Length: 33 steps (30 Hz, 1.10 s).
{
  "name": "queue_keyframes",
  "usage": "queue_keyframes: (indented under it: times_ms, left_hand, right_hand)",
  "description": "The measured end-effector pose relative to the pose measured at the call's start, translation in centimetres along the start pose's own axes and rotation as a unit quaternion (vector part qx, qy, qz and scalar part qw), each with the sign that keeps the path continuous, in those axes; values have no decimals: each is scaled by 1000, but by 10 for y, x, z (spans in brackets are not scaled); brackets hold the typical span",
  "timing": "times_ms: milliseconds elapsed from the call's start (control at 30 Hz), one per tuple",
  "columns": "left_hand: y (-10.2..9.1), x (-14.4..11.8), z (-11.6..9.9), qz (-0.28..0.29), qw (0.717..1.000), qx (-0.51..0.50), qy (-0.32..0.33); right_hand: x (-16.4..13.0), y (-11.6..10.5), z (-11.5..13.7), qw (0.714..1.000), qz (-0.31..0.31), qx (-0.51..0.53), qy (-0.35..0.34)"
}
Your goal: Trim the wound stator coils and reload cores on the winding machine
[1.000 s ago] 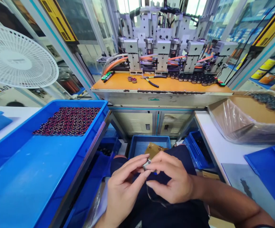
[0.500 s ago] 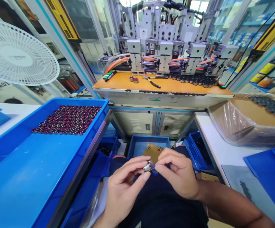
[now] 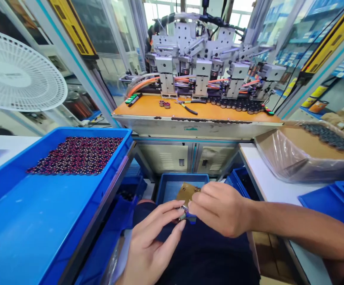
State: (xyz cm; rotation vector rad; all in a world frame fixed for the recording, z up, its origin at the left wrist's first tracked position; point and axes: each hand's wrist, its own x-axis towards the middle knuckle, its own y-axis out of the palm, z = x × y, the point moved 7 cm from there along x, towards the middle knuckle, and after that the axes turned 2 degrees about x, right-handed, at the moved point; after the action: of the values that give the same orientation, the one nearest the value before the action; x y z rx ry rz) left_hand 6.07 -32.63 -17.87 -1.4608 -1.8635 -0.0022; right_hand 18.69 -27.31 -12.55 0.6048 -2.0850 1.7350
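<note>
Left of the orange bench (image 3: 127, 110), blue tray (image 3: 50, 209) of red-black parts (image 3: 79, 156); right of it, lined carton (image 3: 291, 162) of dark pieces (image 3: 332, 140); below it, blue bin (image 3: 170, 189) with brown card (image 3: 184, 193). Upon it, pliers (image 3: 189, 109); left of it, white fan (image 3: 16, 75). Before it, small metal part (image 3: 182, 216) clamped in left hand (image 3: 152, 241); right hand (image 3: 222, 208) alongside, turned knuckles-up since the earlier frame, fingers bunched, hold impossible to tell.

**Left hand (image 3: 150, 242) pinches small silver cylindrical metal part (image 3: 182, 216)**

The right hand (image 3: 223, 208) is curled just beside it, its grip hidden. Left of the left hand, a long blue plastic tray (image 3: 56, 206) carries packed small round dark-red pieces (image 3: 79, 155). Beyond both hands, yellow-and-black-handled pliers (image 3: 189, 109) lie on an orange-topped bench (image 3: 144, 109).
</note>
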Motion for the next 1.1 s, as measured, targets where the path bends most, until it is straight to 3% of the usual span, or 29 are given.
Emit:
queue_keyframes:
  times_ms: [67,133,267,333,367,433,500,567,600,633,667,733,767,900,1000,1100]
  left_hand:
    - [-3,-3,4,-2,1000,-13,-12]
    - [-7,-5,7,-6,1000,-24,-19]
    - [-10,-1,8,-6,999,-29,-17]
    - [-12,3,6,-15,999,-37,-8]
    - [-13,5,5,-22,999,-41,-4]
    - [-15,7,5,-33,998,-47,1]
    - [-17,7,6,-35,998,-49,2]
    - [-18,5,7,-36,998,-49,3]
    - [-19,4,8,-38,998,-46,1]
    - [-21,3,10,-43,998,-43,-2]
    - [-23,2,11,-49,998,-39,-8]
    - [-26,0,14,-66,997,-33,-22]
    - [-28,-1,16,-75,996,-32,-30]
    - [-39,-3,21,-110,992,-28,-58]
    - [-49,-5,23,-134,989,-19,-68]
    - [-57,-8,26,-147,985,-21,-85]
  right_hand:
    - [1,5,-7,997,7,56,59]
    - [3,6,-6,995,-3,75,62]
    - [10,3,4,999,-21,19,-45]
    - [12,7,6,998,-6,9,-65]
    - [13,10,4,999,6,26,-44]
    - [14,16,-5,990,31,123,62]
    - [12,27,-15,939,79,282,180]
    - [14,39,-23,863,155,422,230]
    - [19,41,-33,846,173,445,238]
    - [27,41,-52,852,172,429,246]
    - [36,38,-79,879,147,368,263]
    - [54,26,-150,932,75,145,323]
    - [60,24,-184,933,76,35,349]
    - [72,44,-288,915,100,-43,389]
    - [65,69,-325,895,150,-61,415]
    - [55,87,-337,877,193,-78,434]
